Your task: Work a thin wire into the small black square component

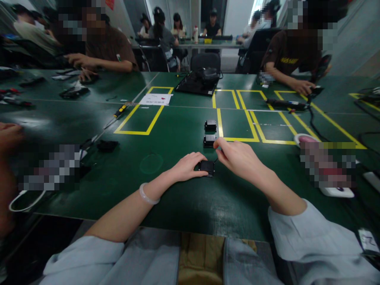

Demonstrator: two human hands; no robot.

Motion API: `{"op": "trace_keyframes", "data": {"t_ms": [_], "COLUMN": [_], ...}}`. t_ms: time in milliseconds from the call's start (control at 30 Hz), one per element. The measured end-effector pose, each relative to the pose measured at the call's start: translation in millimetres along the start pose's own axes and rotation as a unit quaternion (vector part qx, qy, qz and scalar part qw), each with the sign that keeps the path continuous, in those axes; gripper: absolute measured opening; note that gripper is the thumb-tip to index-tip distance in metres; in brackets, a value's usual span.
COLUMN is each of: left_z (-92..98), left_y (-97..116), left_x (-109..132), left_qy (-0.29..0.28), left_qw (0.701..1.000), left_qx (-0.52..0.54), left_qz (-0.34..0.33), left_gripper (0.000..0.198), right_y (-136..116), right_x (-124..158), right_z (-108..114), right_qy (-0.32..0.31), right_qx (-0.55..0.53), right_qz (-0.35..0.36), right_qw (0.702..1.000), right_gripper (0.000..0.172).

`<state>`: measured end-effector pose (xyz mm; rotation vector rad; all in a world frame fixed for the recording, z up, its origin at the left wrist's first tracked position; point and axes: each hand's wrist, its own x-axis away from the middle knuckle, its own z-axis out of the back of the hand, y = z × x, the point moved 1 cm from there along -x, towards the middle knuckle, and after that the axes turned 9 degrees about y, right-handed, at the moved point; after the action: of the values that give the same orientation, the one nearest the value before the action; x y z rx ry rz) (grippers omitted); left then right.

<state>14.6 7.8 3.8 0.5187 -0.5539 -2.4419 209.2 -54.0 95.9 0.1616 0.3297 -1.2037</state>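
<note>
On the green table, my left hand [190, 166] grips a small flat black box-shaped part [207, 168] between thumb and fingers, at its left side. My right hand [242, 156] is closed in a pinch just above the part's right edge. Something thin and dark sticks out below those fingertips toward the part; its kind is too small to make out. Beyond the part stand two small black blocks with greyish tops, the nearer block [209, 141] close to my right fingertips and the farther block [210, 126] behind it.
Yellow tape outlines [237, 139] mark the table. A screwdriver [120, 111] and a paper sheet [156, 99] lie left of centre. A black tray-like panel [194, 85] sits at the back. Phones or similar devices, partly blurred, flank me. Other people work across the table and at left.
</note>
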Motion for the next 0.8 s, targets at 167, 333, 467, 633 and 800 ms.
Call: {"op": "trace_keyframes", "data": {"t_ms": [167,333,467,633,800], "left_z": [-0.7,-1.2,-0.6,0.9,-1.3], "left_y": [-0.9,-1.9,-0.8,0.5,-2.4], "left_x": [0.2,0.2,0.3,0.0,0.5], "left_qy": [0.003,0.004,0.002,-0.001,0.004], "left_qw": [1.0,1.0,1.0,1.0,1.0], "left_qx": [0.003,0.003,0.008,0.007,0.009], "left_qz": [-0.003,-0.003,-0.001,-0.002,0.0], "left_gripper": [0.043,0.043,0.043,0.042,0.043], "right_y": [-0.4,-0.6,0.0,0.8,0.7], "right_x": [1.1,0.2,-1.3,-1.6,0.6], "right_z": [2.2,2.1,0.2,-0.1,1.1], "right_qy": [0.002,0.009,-0.007,-0.01,-0.002], "right_qx": [-0.03,-0.028,0.003,0.007,-0.035], "right_qz": [-0.004,-0.002,-0.009,-0.013,-0.006], "right_qw": [1.0,1.0,1.0,1.0,0.999], "right_gripper": [0.026,0.023,0.026,0.025,0.023]}}
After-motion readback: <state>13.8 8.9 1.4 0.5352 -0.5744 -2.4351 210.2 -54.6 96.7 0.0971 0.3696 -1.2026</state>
